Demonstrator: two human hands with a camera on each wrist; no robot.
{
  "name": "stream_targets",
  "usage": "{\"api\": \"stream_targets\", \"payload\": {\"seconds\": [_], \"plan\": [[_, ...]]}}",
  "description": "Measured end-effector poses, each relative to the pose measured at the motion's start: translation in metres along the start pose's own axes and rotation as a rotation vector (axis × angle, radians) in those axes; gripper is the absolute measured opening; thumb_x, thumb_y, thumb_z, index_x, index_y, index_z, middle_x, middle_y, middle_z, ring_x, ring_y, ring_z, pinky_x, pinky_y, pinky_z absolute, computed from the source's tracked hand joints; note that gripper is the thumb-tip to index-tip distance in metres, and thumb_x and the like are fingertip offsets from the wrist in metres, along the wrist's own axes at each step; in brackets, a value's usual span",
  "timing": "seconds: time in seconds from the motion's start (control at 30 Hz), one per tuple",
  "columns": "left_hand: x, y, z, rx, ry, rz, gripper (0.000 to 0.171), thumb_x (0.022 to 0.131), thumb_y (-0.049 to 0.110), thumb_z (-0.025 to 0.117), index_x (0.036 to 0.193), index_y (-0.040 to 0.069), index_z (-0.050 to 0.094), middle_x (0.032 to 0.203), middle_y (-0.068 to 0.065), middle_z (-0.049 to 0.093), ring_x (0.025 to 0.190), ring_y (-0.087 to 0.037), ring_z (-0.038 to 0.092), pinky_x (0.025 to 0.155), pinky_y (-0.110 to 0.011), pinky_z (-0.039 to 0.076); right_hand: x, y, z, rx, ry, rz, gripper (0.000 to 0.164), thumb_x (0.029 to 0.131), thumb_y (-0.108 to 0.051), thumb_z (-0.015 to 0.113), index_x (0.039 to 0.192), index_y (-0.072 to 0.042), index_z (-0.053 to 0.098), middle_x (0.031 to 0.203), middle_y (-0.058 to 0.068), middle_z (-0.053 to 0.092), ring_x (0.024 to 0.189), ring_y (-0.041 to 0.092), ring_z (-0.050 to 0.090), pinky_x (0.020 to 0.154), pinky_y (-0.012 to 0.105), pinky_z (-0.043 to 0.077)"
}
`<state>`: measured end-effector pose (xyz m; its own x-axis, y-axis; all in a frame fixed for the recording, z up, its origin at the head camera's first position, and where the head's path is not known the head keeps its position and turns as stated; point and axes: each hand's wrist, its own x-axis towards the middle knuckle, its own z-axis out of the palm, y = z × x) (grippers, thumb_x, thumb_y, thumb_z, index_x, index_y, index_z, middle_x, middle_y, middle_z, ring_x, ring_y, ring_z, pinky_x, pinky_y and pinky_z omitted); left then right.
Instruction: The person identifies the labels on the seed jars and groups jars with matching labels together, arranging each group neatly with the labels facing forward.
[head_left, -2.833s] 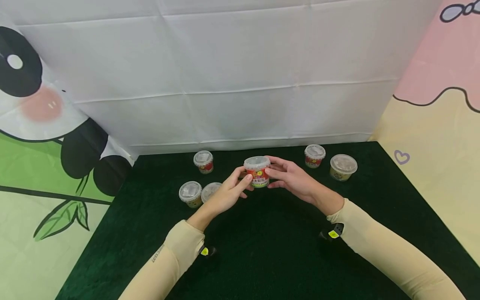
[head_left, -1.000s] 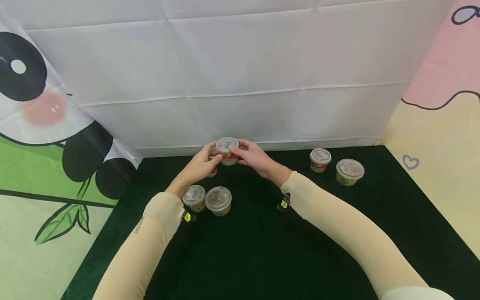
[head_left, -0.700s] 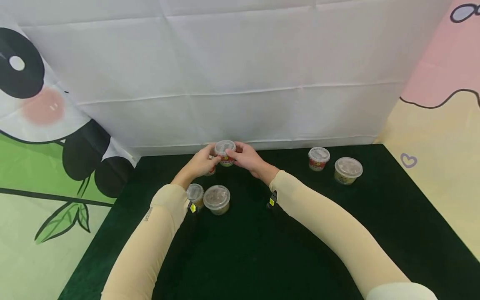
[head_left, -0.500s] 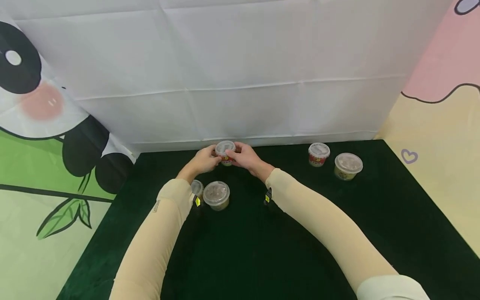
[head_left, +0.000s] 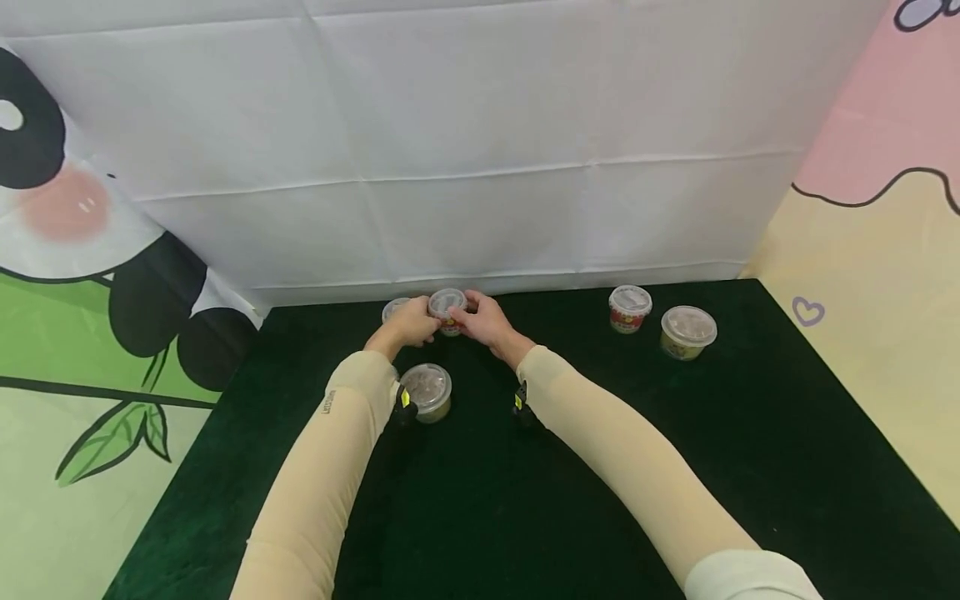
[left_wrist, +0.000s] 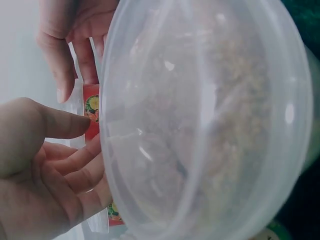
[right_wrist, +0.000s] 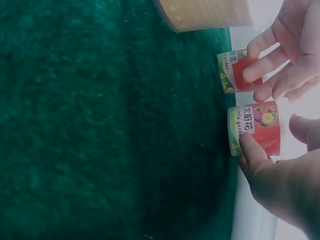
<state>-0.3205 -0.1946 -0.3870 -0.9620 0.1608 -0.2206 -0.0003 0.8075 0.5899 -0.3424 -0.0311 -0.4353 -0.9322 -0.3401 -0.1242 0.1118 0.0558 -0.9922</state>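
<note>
- While the right hand point(head_left: 487, 322) holds the red-labelled tub point(head_left: 447, 310), its thumb lies across the front label and its forefinger stands up beside the lid.
- The left hand point(head_left: 409, 323) sits between that tub and a second tub point(head_left: 395, 307), its fingers loosely spread and gripping neither; whether its fingertips touch either one, I cannot tell.
- The red-labelled tub is upright at the far edge of the green-covered counter point(head_left: 510, 517), near the white cloth point(head_left: 450, 208).
- The second tub, just beside it, also has a red label and is partly hidden by the left hand.
- Nearer the person, a wide-lidded tub point(head_left: 427, 390) stands beside the left wrist; its lid fills much of the left wrist view.
- Well apart, on the right, stand a small tub point(head_left: 630, 309) and a pale tub point(head_left: 687, 331), both lidded.
</note>
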Motion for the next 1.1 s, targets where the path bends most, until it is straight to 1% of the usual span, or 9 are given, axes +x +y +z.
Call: {"api": "stream_targets", "payload": {"seconds": [0.17, 0.33, 0.47, 0.6, 0.7, 0.8, 0.87, 0.97, 1.1], "plan": [[-0.002, 0.001, -0.003, 0.003, -0.037, -0.026, 0.035, 0.102, 0.011, 0.047, 0.132, -0.007, 0.048, 0.112, -0.021, 0.059, 0.091, -0.029, 0.063, 0.076, -0.039, 0.057, 0.0, 0.004, 0.004, 0.026, -0.001, 0.016, 0.061, 0.105, -0.019, 0.059, 0.157, -0.003, 0.032, 0.15, 0.019, 0.046, 0.129, 0.029, 0.055, 0.102, 0.039, 0.05], [-0.003, -0.002, -0.007, -0.042, -0.068, -0.06, 0.044, 0.102, 0.012, 0.037, 0.141, -0.006, 0.041, 0.121, -0.023, 0.056, 0.103, -0.036, 0.063, 0.087, -0.048, 0.055, -0.002, 0.006, 0.009, 0.003, -0.001, 0.025, 0.062, 0.105, -0.019, 0.059, 0.157, -0.004, 0.031, 0.15, 0.019, 0.046, 0.127, 0.03, 0.056, 0.101, 0.041, 0.05], [-0.004, -0.004, -0.005, 0.032, -0.061, -0.054, 0.047, 0.108, 0.021, 0.032, 0.147, -0.005, 0.039, 0.119, -0.021, 0.06, 0.102, -0.034, 0.065, 0.083, -0.044, 0.056, -0.006, 0.006, 0.013, -0.072, 0.02, 0.037, 0.061, 0.104, -0.022, 0.061, 0.156, -0.005, 0.033, 0.15, 0.017, 0.047, 0.128, 0.031, 0.055, 0.099, 0.043, 0.052], [-0.006, -0.002, -0.003, 0.128, -0.055, -0.036, 0.045, 0.111, 0.021, 0.036, 0.145, -0.008, 0.042, 0.113, -0.02, 0.064, 0.097, -0.032, 0.068, 0.076, -0.039, 0.058, -0.01, 0.004, 0.015, -0.141, 0.029, 0.045, 0.06, 0.104, -0.022, 0.06, 0.156, -0.006, 0.034, 0.151, 0.017, 0.045, 0.129, 0.032, 0.053, 0.097, 0.045, 0.053], [-0.006, 0.002, -0.002, 0.164, -0.057, -0.043, 0.042, 0.111, 0.019, 0.036, 0.139, -0.009, 0.046, 0.109, -0.019, 0.066, 0.093, -0.031, 0.069, 0.073, -0.037, 0.058, -0.012, 0.001, 0.016, -0.172, 0.027, 0.055, 0.059, 0.105, -0.022, 0.06, 0.155, -0.006, 0.035, 0.152, 0.017, 0.044, 0.129, 0.032, 0.053, 0.095, 0.046, 0.054], [-0.006, 0.004, -0.001, 0.148, -0.056, -0.064, 0.038, 0.111, 0.019, 0.036, 0.135, -0.008, 0.049, 0.106, -0.018, 0.066, 0.089, -0.029, 0.069, 0.071, -0.035, 0.058, -0.011, 0.001, 0.015, -0.183, 0.031, 0.072, 0.058, 0.104, -0.023, 0.06, 0.154, -0.007, 0.036, 0.151, 0.016, 0.045, 0.126, 0.032, 0.054, 0.091, 0.045, 0.056], [-0.006, 0.005, -0.001, 0.113, -0.054, -0.077, 0.037, 0.111, 0.02, 0.037, 0.134, -0.007, 0.05, 0.105, -0.018, 0.066, 0.088, -0.029, 0.069, 0.07, -0.035, 0.058, -0.011, 0.001, 0.015, -0.177, 0.037, 0.083, 0.057, 0.104, -0.023, 0.061, 0.153, -0.008, 0.037, 0.149, 0.015, 0.046, 0.123, 0.032, 0.055, 0.088, 0.044, 0.057], [-0.007, 0.005, -0.002, 0.079, -0.057, -0.087, 0.038, 0.111, 0.02, 0.037, 0.137, -0.006, 0.049, 0.105, -0.019, 0.066, 0.089, -0.03, 0.069, 0.069, -0.035, 0.057, -0.011, 0.001, 0.015, -0.166, 0.04, 0.093, 0.057, 0.104, -0.023, 0.061, 0.153, -0.009, 0.038, 0.148, 0.015, 0.047, 0.122, 0.032, 0.056, 0.086, 0.045, 0.058], [-0.006, 0.002, -0.001, 0.078, -0.062, -0.091, 0.043, 0.112, 0.021, 0.038, 0.144, -0.006, 0.044, 0.106, -0.018, 0.067, 0.089, -0.029, 0.069, 0.072, -0.036, 0.058, -0.01, 0.0, 0.014, -0.145, 0.032, 0.096, 0.056, 0.104, -0.023, 0.062, 0.153, -0.009, 0.038, 0.147, 0.016, 0.048, 0.124, 0.032, 0.055, 0.087, 0.047, 0.057]]}}
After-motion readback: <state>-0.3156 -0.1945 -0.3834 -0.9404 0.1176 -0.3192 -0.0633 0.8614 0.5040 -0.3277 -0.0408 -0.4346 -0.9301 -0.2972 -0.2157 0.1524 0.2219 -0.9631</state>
